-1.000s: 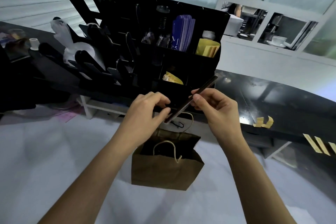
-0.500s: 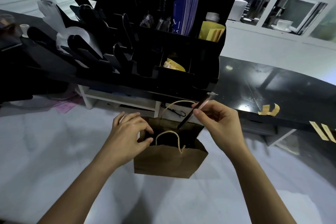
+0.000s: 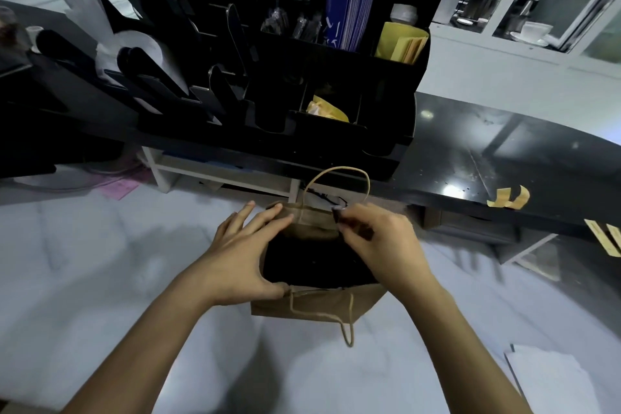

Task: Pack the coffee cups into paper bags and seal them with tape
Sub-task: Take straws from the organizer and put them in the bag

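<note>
A brown paper bag (image 3: 312,307) stands open on the white surface, one rope handle upright at the back and the other hanging down its front. My left hand (image 3: 243,255) grips the bag's left side, fingers on the far rim and thumb at the near rim. My right hand (image 3: 381,240) is over the right side of the mouth, pinching the top end of a thin dark straw (image 3: 336,211) that reaches down into the bag. The inside of the bag is dark, so I cannot tell what it contains.
A black counter (image 3: 487,158) runs behind the bag and carries a tall black organizer (image 3: 336,84) of lids, sleeves and packets. Tan tape strips (image 3: 509,199) stick to the counter's front edge at the right. A white sheet (image 3: 551,380) lies at the lower right.
Both hands came down from in front of the organizer to the bag. The straw, held up in both hands before, went down into the bag. My left hand let go of it and took the bag's rim.
</note>
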`<move>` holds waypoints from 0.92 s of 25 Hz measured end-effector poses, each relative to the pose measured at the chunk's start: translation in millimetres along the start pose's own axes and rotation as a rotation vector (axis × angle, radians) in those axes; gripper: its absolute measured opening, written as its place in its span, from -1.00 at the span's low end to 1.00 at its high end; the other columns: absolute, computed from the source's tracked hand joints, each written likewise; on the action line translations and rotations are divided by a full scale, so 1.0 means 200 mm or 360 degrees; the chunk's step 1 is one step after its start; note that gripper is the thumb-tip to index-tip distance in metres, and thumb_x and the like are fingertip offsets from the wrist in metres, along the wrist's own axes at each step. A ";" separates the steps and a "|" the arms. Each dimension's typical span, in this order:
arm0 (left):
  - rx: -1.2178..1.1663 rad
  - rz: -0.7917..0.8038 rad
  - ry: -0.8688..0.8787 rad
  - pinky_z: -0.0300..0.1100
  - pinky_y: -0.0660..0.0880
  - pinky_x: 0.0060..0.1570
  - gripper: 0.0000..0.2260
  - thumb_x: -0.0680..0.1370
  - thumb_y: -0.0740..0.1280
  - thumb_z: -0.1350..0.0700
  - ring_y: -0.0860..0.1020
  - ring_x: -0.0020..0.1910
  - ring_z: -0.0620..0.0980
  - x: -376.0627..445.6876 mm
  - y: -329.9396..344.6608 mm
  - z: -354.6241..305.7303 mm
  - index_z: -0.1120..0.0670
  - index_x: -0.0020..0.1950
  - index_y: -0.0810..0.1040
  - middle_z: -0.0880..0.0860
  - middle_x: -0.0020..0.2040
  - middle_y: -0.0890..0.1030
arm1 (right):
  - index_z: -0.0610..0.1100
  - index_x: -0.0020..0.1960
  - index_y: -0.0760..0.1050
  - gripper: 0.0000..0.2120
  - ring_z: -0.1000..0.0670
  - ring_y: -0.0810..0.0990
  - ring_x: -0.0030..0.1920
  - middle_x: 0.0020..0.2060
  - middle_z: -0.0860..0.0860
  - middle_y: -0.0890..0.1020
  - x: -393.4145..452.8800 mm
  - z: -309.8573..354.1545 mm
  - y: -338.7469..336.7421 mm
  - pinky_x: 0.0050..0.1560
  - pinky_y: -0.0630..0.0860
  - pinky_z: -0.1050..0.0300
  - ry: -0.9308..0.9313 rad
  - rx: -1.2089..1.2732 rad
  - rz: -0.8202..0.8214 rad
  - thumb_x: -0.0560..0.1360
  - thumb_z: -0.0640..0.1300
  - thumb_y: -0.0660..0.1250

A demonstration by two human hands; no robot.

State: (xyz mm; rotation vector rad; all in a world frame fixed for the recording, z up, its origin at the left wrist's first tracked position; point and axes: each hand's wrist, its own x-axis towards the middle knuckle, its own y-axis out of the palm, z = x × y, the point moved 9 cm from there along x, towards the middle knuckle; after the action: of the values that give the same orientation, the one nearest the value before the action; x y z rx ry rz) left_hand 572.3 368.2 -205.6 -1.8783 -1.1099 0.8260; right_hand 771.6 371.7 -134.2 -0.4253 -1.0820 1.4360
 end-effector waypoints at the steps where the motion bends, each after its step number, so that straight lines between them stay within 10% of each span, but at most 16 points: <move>1: -0.0041 0.0000 0.0008 0.02 -0.10 0.54 -0.03 0.35 0.46 -0.30 -0.34 0.56 -0.13 0.00 0.00 0.00 -0.34 0.58 -0.11 -0.34 0.57 -0.21 | 0.03 0.15 0.64 -0.79 0.04 0.63 -0.04 -0.05 0.13 0.67 0.01 0.01 0.03 -0.03 0.59 0.06 -0.0061 -0.0140 0.0046 0.55 -0.14 0.40; 12: -0.0325 0.0038 0.0025 0.07 0.06 0.52 0.10 0.32 0.55 -0.20 -0.26 0.55 -0.22 -0.01 0.00 -0.01 -0.39 0.54 -0.24 -0.39 0.55 -0.15 | -0.03 0.30 0.53 -0.69 -0.11 0.65 0.07 0.11 -0.04 0.66 0.10 -0.02 0.41 0.03 0.60 -0.02 0.0005 -0.0619 0.0524 0.60 -0.22 0.24; 23: -0.0304 0.0051 0.0058 0.01 0.03 0.52 0.08 0.34 0.55 -0.20 -0.23 0.51 -0.30 -0.01 0.00 -0.01 -0.37 0.55 -0.21 -0.61 0.35 -0.24 | -0.06 0.22 0.54 -0.77 -0.12 0.61 0.01 0.02 -0.02 0.65 0.07 -0.03 0.30 -0.06 0.51 0.02 0.0024 -0.0612 0.0413 0.58 -0.14 0.27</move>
State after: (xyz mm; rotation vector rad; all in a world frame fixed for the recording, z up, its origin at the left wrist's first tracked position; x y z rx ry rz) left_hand 573.4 364.8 -204.2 -2.0645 -1.1735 0.7215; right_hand 739.4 396.5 -180.4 -0.8759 -1.3319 1.4443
